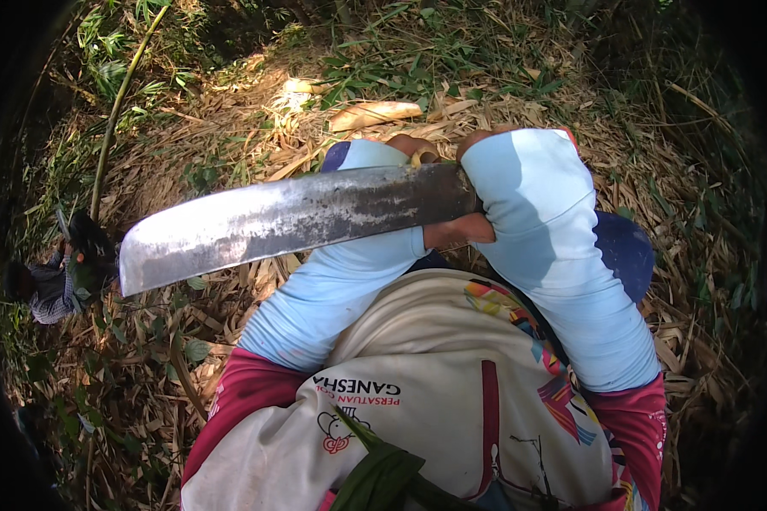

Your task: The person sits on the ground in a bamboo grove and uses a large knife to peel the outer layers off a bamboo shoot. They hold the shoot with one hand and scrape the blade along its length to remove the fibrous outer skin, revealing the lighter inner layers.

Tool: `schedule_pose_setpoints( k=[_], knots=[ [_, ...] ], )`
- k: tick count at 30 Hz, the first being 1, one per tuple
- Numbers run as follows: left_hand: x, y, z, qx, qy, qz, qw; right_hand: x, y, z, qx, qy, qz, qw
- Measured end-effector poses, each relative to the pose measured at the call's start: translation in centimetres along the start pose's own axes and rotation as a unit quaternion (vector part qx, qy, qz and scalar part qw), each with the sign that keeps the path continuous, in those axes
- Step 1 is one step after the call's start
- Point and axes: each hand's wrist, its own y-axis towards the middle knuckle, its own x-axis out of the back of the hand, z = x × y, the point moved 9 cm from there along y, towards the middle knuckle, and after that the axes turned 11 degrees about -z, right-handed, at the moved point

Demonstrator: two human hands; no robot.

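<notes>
While the view looks straight down past a cream printed shirt [435, 383] with dark pink sleeve ends, both forearms rise from the lower edge in pale blue arm covers and cross near the middle of the picture; the right hand [464, 228] is closed round the handle end of a broad machete [290, 221], only a strip of the hand showing under the blue cuff, the grip itself hidden by that sleeve; the blade runs from the hand leftward and slightly downward, flat side up, grey and mottled with dark stains, widening toward a blunt, squared tip at the left; it lies across and above the left forearm, hiding part of it.

The left hand [413, 146] sits just beyond the upper edge of the blade, its fingers curled; a small tan curved piece shows at the fingers, but whether the hand grips it, or how tightly it is closed, cannot be told, since sleeve and blade cover most of it.

Under everything lies a thick litter of dry bamboo leaves and husks [256, 111], straw-coloured and sunlit at the top; a large pale husk [375, 113] rests just above the hands; a thin green stalk [115, 102] curves up at the left; a green leaf [375, 473] overlaps the shirt at the bottom edge; far left, well apart from the blade tip, another person [55, 285] in a checked shirt is low among the plants.
</notes>
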Motion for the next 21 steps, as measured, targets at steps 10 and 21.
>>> schedule_pose_setpoints(
  k=[10, 21],
  knots=[
    [3.1, 0.1, 1.3, 0.125, -0.156, -0.089, 0.976, 0.5, -6.0, -12.1, -0.303, 0.076, -0.139, 0.94],
    [0.5, -0.4, 1.7, 0.207, -0.213, 0.001, 0.955, 4.1, -1.5, 0.1, 0.038, 0.06, -0.082, 0.994]
  ],
)
